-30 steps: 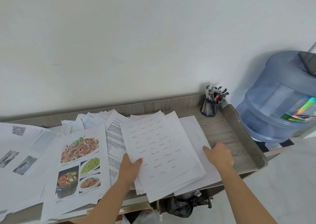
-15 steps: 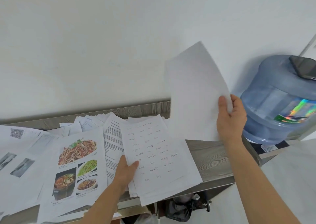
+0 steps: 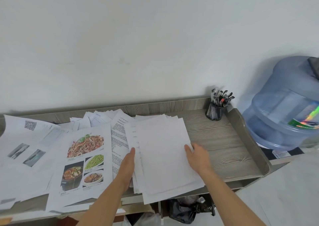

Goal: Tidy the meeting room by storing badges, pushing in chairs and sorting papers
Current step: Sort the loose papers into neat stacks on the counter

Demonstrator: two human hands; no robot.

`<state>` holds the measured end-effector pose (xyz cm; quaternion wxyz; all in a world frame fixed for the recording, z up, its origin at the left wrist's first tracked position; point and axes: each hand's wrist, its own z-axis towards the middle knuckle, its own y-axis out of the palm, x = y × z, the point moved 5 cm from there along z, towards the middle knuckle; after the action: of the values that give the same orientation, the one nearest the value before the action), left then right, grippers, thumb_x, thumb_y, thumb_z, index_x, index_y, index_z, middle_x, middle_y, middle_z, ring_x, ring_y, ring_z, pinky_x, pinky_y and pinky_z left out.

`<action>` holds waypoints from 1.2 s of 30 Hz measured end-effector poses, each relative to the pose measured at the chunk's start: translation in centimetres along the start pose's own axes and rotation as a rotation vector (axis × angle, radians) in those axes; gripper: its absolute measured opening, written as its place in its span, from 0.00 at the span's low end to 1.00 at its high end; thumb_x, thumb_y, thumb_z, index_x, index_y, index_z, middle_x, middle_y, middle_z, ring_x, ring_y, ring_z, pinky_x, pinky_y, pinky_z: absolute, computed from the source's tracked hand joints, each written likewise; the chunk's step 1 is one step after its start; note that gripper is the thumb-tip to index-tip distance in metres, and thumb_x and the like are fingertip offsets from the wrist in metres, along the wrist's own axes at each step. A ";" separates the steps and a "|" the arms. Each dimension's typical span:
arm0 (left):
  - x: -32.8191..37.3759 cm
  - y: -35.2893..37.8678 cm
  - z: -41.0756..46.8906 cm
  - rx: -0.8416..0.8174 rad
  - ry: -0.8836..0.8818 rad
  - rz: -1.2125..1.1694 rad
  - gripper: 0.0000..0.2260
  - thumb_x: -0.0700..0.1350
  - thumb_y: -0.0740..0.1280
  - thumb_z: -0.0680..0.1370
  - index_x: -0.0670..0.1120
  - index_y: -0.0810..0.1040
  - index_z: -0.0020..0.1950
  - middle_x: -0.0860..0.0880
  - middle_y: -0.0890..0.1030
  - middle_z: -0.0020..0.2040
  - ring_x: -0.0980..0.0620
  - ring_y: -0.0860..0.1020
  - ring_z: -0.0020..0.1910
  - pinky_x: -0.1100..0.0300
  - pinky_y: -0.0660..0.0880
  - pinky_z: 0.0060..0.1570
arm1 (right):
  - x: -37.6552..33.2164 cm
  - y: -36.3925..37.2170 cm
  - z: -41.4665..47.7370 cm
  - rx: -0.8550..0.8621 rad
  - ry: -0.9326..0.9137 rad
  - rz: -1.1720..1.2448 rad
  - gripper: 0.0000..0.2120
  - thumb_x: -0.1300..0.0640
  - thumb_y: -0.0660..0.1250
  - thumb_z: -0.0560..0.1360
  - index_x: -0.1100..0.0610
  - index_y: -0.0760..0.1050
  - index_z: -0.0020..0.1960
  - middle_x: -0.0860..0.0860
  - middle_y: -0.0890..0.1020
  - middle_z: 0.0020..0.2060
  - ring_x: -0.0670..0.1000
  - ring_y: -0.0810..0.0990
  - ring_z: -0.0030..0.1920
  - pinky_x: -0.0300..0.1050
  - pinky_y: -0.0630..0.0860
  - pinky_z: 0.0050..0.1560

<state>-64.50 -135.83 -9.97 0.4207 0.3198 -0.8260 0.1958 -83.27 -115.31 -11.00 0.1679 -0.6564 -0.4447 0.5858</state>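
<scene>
Paper stack (image 3: 164, 156) lying on counter (image 3: 222, 139), long axis running 6 to 12 o'clock, near edge overhanging counter front. Left hand (image 3: 126, 168) pressing flat along stack's 9 o'clock edge; right hand (image 3: 198, 156) resting flat on 3 o'clock edge. Both grips released, palms bracketing, grasping nothing. Stack sitting between hands, equally near each. Loose menu sheet (image 3: 82, 156) lying at 9 o'clock of left hand, judged next for sorting.

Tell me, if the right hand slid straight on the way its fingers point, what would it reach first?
The right hand points up-left across the blank white top sheet it rests on. It would probably cross that sheet's far edge, then meet the grey wood-grain back rail; depth is uncertain.
</scene>
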 end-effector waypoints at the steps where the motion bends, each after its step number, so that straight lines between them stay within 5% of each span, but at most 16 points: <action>1: 0.2 0.2 -0.2 0.005 -0.003 -0.006 0.22 0.61 0.52 0.83 0.52 0.70 0.72 0.54 0.76 0.63 0.46 0.76 0.63 0.52 0.74 0.56 | 0.1 -0.1 -0.1 0.020 0.011 -0.121 0.22 0.42 0.56 0.82 0.56 0.74 0.66 0.55 0.75 0.63 0.58 0.76 0.60 0.52 0.73 0.62; 5: 0.5 0.6 0.1 0.004 0.049 0.012 0.26 0.64 0.55 0.82 0.52 0.65 0.76 0.53 0.71 0.71 0.48 0.70 0.68 0.50 0.66 0.68 | -0.3 -0.2 -0.5 0.054 -0.049 -0.309 0.23 0.43 0.53 0.83 0.56 0.72 0.68 0.58 0.71 0.64 0.59 0.70 0.64 0.53 0.67 0.66; 8: -0.2 0.4 0.5 -0.001 0.019 0.007 0.20 0.52 0.67 0.80 0.48 0.68 0.70 0.52 0.75 0.65 0.48 0.76 0.61 0.49 0.74 0.61 | -1.5 1.4 -0.7 -0.176 -0.147 -0.203 0.26 0.41 0.53 0.83 0.58 0.70 0.72 0.57 0.70 0.67 0.57 0.69 0.67 0.51 0.66 0.69; 11: -0.2 0.3 0.8 -0.024 0.040 0.023 0.18 0.36 0.63 0.79 0.48 0.70 0.68 0.45 0.79 0.61 0.44 0.79 0.56 0.48 0.79 0.49 | -2.0 1.2 -0.9 -0.269 -0.104 -0.032 0.29 0.39 0.58 0.81 0.56 0.67 0.74 0.57 0.68 0.69 0.56 0.66 0.71 0.51 0.64 0.72; 13: 0.4 0.2 0.3 -0.044 0.091 -0.005 0.20 0.33 0.61 0.79 0.49 0.71 0.68 0.47 0.80 0.61 0.45 0.80 0.57 0.48 0.79 0.49 | -2.0 0.3 -0.7 -0.209 -0.073 0.107 0.26 0.43 0.63 0.80 0.55 0.67 0.73 0.58 0.67 0.71 0.58 0.64 0.73 0.53 0.62 0.74; 16: 2.1 0.0 -0.8 -0.087 0.195 -0.093 0.21 0.33 0.63 0.81 0.52 0.72 0.70 0.49 0.81 0.62 0.47 0.80 0.59 0.50 0.79 0.53 | -2.5 -1.4 -1.0 -0.177 -0.001 0.496 0.36 0.52 0.67 0.80 0.58 0.52 0.81 0.56 0.62 0.76 0.56 0.62 0.76 0.49 0.64 0.71; 20: 6.5 0.3 -2.9 -0.189 0.376 -0.193 0.21 0.32 0.63 0.80 0.50 0.72 0.70 0.49 0.82 0.62 0.49 0.80 0.61 0.53 0.77 0.57 | -6.1 -4.7 -2.0 -0.163 -0.143 1.079 0.14 0.67 0.62 0.80 0.58 0.74 0.65 0.55 0.83 0.55 0.59 0.80 0.58 0.48 0.78 0.54; 26: 10.7 0.2 -4.3 0.016 0.612 -0.239 0.11 0.36 0.64 0.81 0.46 0.74 0.62 0.44 0.82 0.58 0.44 0.80 0.58 0.46 0.78 0.58 | -10.0 -8.1 -3.9 0.021 -0.423 1.155 0.05 0.65 0.62 0.79 0.58 0.75 0.53 0.53 0.82 0.47 0.51 0.78 0.48 0.47 0.76 0.50; 30: 8.9 0.9 -4.2 0.072 0.667 -0.184 0.17 0.34 0.61 0.82 0.51 0.71 0.66 0.46 0.80 0.61 0.47 0.79 0.61 0.46 0.75 0.62 | -8.3 -6.2 -4.1 0.054 -0.399 1.097 0.07 0.60 0.61 0.75 0.58 0.75 0.52 0.52 0.81 0.45 0.51 0.76 0.47 0.49 0.74 0.49; 34: 7.2 1.9 -4.2 0.153 0.622 -0.110 0.26 0.49 0.62 0.78 0.49 0.63 0.76 0.51 0.72 0.72 0.52 0.69 0.72 0.44 0.66 0.73 | -8.4 -6.1 -4.6 0.147 -0.448 1.050 0.12 0.68 0.59 0.79 0.54 0.75 0.53 0.45 0.81 0.46 0.46 0.77 0.47 0.40 0.75 0.48; 36: 7.1 2.0 -4.1 0.178 0.654 -0.157 0.26 0.49 0.61 0.78 0.49 0.63 0.77 0.51 0.72 0.72 0.52 0.69 0.72 0.45 0.66 0.72 | -8.5 -6.4 -4.8 0.203 -0.481 1.021 0.07 0.66 0.58 0.78 0.59 0.74 0.50 0.48 0.79 0.42 0.47 0.74 0.43 0.43 0.72 0.44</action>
<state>-66.74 -134.55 -1.94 0.6472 0.3381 -0.6001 0.3265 -80.67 -116.97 0.25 -0.1800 -0.6167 -0.0386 0.7654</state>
